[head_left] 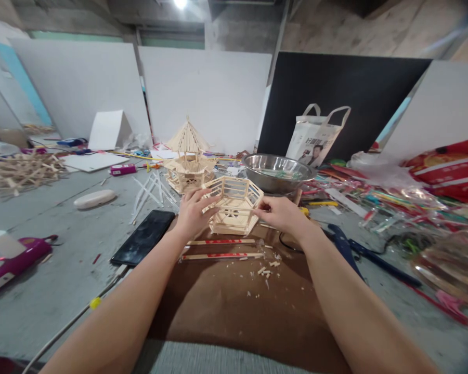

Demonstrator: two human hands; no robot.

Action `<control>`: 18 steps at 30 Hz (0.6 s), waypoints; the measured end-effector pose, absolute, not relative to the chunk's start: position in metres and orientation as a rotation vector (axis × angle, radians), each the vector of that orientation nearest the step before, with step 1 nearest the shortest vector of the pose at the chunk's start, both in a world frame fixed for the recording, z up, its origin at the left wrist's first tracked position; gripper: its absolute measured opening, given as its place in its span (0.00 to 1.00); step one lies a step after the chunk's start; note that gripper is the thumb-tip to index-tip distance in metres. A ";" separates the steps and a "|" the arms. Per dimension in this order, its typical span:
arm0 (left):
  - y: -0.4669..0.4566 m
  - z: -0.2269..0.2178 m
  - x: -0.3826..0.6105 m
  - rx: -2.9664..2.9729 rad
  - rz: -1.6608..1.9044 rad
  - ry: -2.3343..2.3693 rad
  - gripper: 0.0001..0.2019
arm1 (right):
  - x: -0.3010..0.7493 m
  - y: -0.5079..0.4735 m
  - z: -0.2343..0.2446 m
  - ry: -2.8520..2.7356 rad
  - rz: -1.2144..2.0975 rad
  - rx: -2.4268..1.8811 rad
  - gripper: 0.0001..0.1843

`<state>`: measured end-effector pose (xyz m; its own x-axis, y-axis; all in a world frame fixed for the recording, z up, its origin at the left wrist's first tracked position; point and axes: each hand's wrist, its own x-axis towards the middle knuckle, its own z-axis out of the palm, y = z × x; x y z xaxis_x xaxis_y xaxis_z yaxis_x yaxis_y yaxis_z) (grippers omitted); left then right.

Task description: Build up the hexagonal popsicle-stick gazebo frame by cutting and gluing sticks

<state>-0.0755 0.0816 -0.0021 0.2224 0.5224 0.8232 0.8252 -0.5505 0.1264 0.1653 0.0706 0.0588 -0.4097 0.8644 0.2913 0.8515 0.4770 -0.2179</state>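
A hexagonal frame of pale wooden sticks (236, 204) stands on a brown board (234, 301) in front of me. My left hand (194, 212) grips its left side, fingers curled over the top rail. My right hand (280, 213) pinches its right edge with thumb and fingers closed. Two chopsticks with red bands (220, 249) lie flat just before the frame, with small wood scraps (265, 269) beside them. Behind the frame stands a finished stick pavilion with a pointed roof (187, 156).
A black phone (144, 237) lies left of the board. A steel bowl (276, 172) and a white tote bag (315, 136) sit behind. Loose sticks pile at far left (17, 171). Coloured packets and dark pliers (359, 249) crowd the right. White panels stand at the back.
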 end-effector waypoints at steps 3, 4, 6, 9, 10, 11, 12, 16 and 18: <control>0.082 -0.002 -0.076 -2.174 -1.239 -1.251 0.11 | 0.164 0.069 0.060 -2.363 0.024 -1.480 0.13; 0.083 -0.002 -0.076 -2.175 -1.238 -1.248 0.11 | 0.163 0.069 0.061 -2.359 0.015 -1.495 0.13; 0.083 -0.002 -0.076 -2.177 -1.233 -1.247 0.10 | 0.162 0.067 0.062 -2.352 -0.007 -1.520 0.13; 0.083 -0.002 -0.076 -2.185 -1.234 -1.250 0.10 | 0.161 0.066 0.062 -2.351 -0.018 -1.522 0.13; 0.083 -0.002 -0.076 -2.188 -1.238 -1.251 0.10 | 0.161 0.066 0.062 -2.353 -0.010 -1.517 0.13; 0.083 -0.002 -0.076 -2.191 -1.243 -1.251 0.09 | 0.161 0.066 0.062 -2.356 0.001 -1.509 0.13; 0.082 -0.002 -0.076 -2.195 -1.247 -1.251 0.09 | 0.161 0.066 0.061 -2.360 0.013 -1.501 0.13; 0.083 -0.002 -0.075 -2.203 -1.259 -1.262 0.09 | 0.161 0.066 0.060 -2.364 0.025 -1.491 0.13; 0.083 -0.002 -0.075 -2.203 -1.262 -1.264 0.09 | 0.161 0.066 0.060 -2.360 0.017 -1.496 0.12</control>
<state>-0.0754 0.0827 -0.0021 0.2250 0.5426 0.8093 0.8103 -0.5654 0.1538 0.1608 0.0665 0.0598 -0.3838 0.8796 0.2812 0.8754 0.4435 -0.1925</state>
